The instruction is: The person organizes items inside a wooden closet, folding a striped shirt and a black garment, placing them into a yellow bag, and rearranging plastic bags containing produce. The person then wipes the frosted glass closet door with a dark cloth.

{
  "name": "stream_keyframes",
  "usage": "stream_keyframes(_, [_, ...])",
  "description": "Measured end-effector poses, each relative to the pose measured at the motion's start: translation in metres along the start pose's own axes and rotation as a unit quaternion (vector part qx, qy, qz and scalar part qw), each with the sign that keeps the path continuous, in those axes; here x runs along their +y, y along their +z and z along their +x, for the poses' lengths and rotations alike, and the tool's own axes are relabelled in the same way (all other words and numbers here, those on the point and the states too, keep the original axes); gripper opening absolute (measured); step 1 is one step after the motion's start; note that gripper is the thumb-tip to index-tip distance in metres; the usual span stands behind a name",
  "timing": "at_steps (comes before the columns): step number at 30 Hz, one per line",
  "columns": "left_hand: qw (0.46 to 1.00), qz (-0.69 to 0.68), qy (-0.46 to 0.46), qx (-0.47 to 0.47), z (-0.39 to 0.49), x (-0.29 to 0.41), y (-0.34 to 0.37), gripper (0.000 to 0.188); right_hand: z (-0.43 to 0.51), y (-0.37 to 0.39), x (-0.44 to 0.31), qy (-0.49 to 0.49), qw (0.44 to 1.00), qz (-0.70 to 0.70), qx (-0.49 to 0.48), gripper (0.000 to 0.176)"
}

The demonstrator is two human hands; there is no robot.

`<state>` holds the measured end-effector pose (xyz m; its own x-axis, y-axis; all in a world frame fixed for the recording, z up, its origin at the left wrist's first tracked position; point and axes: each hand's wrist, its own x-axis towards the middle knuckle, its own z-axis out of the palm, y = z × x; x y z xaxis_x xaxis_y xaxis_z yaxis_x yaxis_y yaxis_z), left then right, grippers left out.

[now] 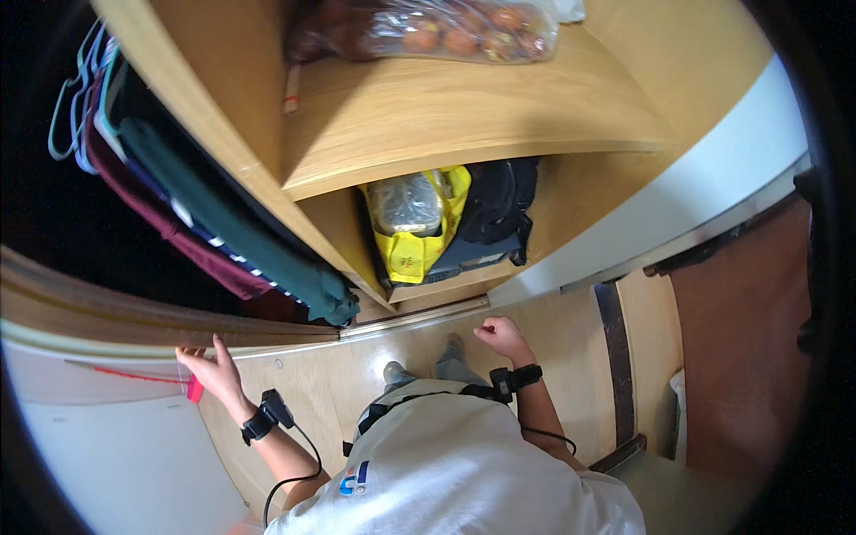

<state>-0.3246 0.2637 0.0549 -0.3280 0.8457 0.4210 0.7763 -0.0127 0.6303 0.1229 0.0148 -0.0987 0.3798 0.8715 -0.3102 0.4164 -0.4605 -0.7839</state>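
My left hand is at the edge of a wooden sliding wardrobe door, thumb and fingers spread. Its fingertips touch or nearly touch that edge; which one I cannot tell. In front of my body, my right hand hangs over the floor with its fingers curled in, and no object shows in it. Ahead stands the open wooden wardrobe. Its lower compartment holds a yellow bag with a clear plastic-wrapped thing inside, beside a black fabric bag.
Clothes hang on hangers at the left. A clear bag of round reddish items lies on the upper shelf. A white panel borders the right side. Near my left hand is a pink object with a thin red handle.
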Motion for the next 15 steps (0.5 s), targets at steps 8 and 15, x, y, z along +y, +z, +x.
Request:
stream_keyframes(8, [0.999, 0.042, -0.017, -0.002, 0.004, 0.002, -0.001, 0.078, 0.012, -0.006, 0.017, 0.046, 0.973, 0.222, 0.049, 0.027])
stream_keyframes(15, [1.000, 0.008, -0.026, 0.013, 0.009, -0.005, 0.000, 0.076, 0.122, -0.007, 0.072, 0.012, 0.924, 0.334, 0.188, 0.016])
